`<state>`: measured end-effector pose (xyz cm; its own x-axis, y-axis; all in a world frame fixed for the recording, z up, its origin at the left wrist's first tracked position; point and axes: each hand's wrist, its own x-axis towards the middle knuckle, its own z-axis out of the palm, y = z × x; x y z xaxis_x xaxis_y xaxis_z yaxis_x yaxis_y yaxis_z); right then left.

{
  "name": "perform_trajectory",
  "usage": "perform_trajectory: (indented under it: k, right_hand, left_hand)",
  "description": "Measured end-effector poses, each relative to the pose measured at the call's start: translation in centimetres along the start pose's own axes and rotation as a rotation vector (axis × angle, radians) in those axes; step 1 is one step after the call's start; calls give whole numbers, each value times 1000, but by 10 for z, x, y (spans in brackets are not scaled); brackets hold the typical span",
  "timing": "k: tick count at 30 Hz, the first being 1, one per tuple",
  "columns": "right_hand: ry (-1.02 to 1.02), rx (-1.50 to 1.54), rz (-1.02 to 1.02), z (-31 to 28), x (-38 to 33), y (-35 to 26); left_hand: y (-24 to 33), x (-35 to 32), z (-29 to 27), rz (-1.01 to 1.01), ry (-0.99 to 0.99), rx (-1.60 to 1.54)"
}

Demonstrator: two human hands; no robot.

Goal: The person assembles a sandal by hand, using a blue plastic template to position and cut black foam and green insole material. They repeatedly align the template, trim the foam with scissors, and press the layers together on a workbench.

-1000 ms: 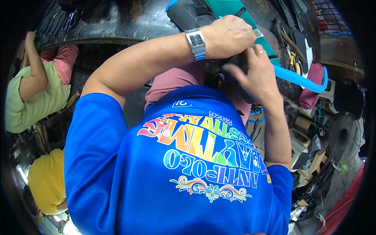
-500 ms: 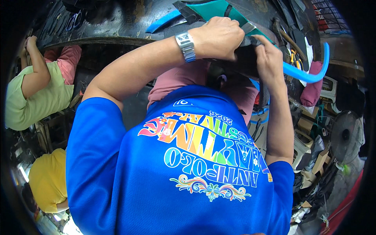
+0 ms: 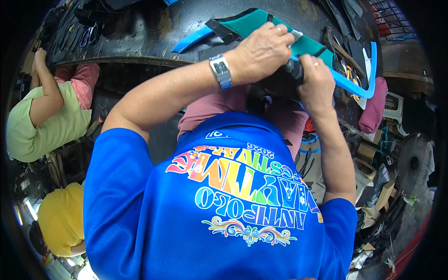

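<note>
A teal panel with black edging (image 3: 247,22) lies on the dark table ahead of my hands. A bright blue foam-like strip (image 3: 347,85) runs across behind my hands and bends upward at its right end. My left hand (image 3: 263,51), with a watch on the wrist, is closed at the panel's near edge, beside a small pale patch. What its fingertips pinch is partly hidden. Close by on the right, my right hand (image 3: 318,86) is closed on a bunched black piece (image 3: 294,70), its fingers against the blue strip.
A wooden-handled hammer (image 3: 347,58) and orange-handled scissors (image 3: 351,79) lie at the right. Scissors (image 3: 88,35) and black scraps lie at the far left. A maroon cloth roll (image 3: 373,105) rests by the table's right edge. A person in light green (image 3: 46,116) sits at the left.
The black piece stretched between my hands is now bunched at the right hand. Both hands have shifted slightly; the left one is less tightly fisted. The blue strip's right end has swung upward and left.
</note>
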<state>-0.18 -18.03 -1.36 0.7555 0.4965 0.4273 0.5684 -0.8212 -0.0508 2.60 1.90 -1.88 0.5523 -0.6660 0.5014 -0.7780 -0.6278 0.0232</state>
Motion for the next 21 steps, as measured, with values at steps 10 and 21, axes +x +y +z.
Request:
perform_trajectory:
  k: [10,21]
  right_hand:
    - [-77,372,166,6,-3,19]
    - [-346,559,164,-13,12,35]
  left_hand:
    - [-2,-3,-2,-264,-89,-252]
    - [-25,-4,-3,-116,-173,-309]
